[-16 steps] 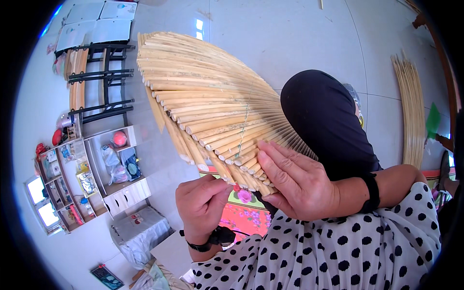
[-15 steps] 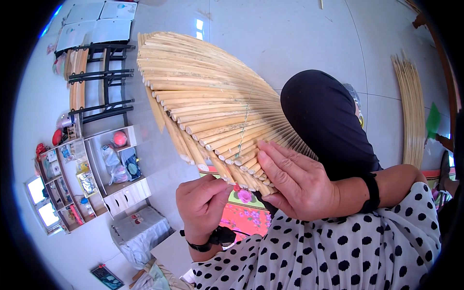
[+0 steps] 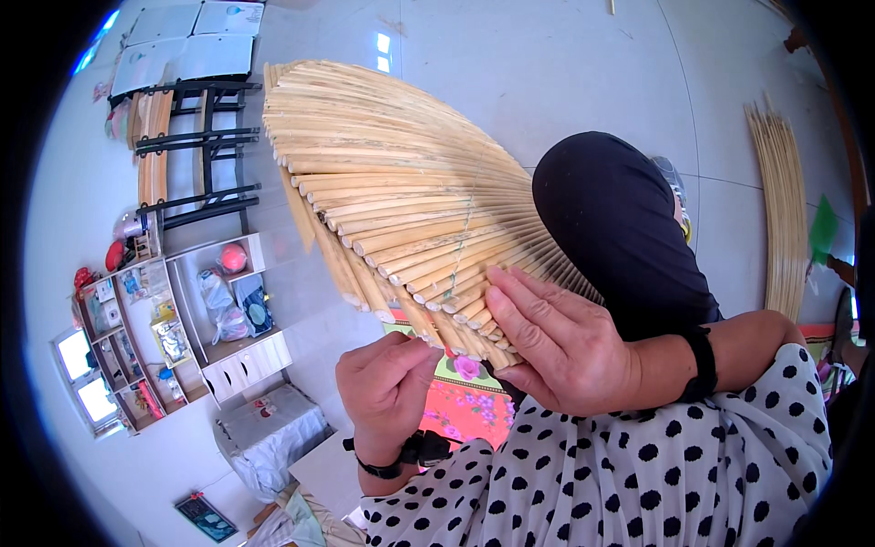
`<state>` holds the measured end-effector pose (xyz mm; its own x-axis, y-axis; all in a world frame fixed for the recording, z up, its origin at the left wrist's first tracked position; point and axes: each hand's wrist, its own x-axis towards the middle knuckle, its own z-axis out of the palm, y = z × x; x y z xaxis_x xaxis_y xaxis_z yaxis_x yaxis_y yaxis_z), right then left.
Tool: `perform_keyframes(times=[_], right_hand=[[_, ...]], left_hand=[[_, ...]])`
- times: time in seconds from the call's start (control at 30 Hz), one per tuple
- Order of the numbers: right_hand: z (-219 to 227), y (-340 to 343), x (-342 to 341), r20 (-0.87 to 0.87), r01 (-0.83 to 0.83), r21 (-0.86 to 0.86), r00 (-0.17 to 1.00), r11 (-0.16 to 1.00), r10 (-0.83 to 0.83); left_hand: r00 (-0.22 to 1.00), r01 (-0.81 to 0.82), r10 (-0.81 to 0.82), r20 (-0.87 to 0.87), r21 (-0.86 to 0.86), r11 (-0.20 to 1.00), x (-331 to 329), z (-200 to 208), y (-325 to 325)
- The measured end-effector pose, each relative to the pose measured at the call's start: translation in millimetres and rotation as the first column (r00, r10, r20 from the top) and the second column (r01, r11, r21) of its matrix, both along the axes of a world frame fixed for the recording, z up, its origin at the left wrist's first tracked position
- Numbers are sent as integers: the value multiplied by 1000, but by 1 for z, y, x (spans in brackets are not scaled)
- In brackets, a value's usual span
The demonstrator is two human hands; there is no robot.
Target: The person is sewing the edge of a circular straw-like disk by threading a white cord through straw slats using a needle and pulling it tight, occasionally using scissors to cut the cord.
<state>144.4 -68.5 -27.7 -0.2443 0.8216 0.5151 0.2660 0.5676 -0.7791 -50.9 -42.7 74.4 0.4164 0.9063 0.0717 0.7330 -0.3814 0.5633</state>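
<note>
A mat of pale, round reed stalks (image 3: 392, 173) lies across my lap, its cut ends fanned out toward the left. A thin green thread (image 3: 468, 223) crosses the stalks near these ends. My right hand (image 3: 574, 351) grips the near edge, fingers flat on top and thumb at the lower side. Just below the cut ends, my left hand (image 3: 387, 387) is closed in a pinch, thumb against forefinger. Whatever it holds is too small or hidden to make out. Part of the mat's far right side passes behind my dark-trousered knee (image 3: 606, 210).
A bundle of thin stalks (image 3: 779, 219) lies on the tiled floor at the right, beside a green piece (image 3: 823, 232). Red flowered cloth (image 3: 465, 410) shows beneath the mat. At the left stand shelves (image 3: 214, 314), dark-framed folding furniture (image 3: 210, 146) and a covered box (image 3: 273, 428).
The room has shifted slightly to the right in view. Both hands and the mat keep nearly the same pose.
</note>
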Motion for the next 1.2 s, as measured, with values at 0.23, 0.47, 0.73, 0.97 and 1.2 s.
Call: perform_keyframes(times=[0.23, 0.47, 0.73, 0.97, 1.2], right_hand=[[-2, -1, -2, -51, 65, 8, 997, 998, -65], [-1, -2, -1, -10, 23, 7, 1000, 1000, -23], [-5, 0, 4, -113, -32, -73, 993, 997, 23], [-18, 6, 20, -257, -178, -110, 956, 978, 145], [-23, 10, 22, -349, -203, -91, 923, 975, 160]], left_hand=[[1000, 28, -28, -4, 33, 999, 3, -2, 4], [999, 45, -45, 4, 32, 998, 5, -7, 2], [981, -191, 192, -9, -118, 974, 3, -9, -9], [977, -206, 195, -89, -130, 970, 1, -6, -10], [962, -273, 274, -24, -187, 944, 8, -2, -10]])
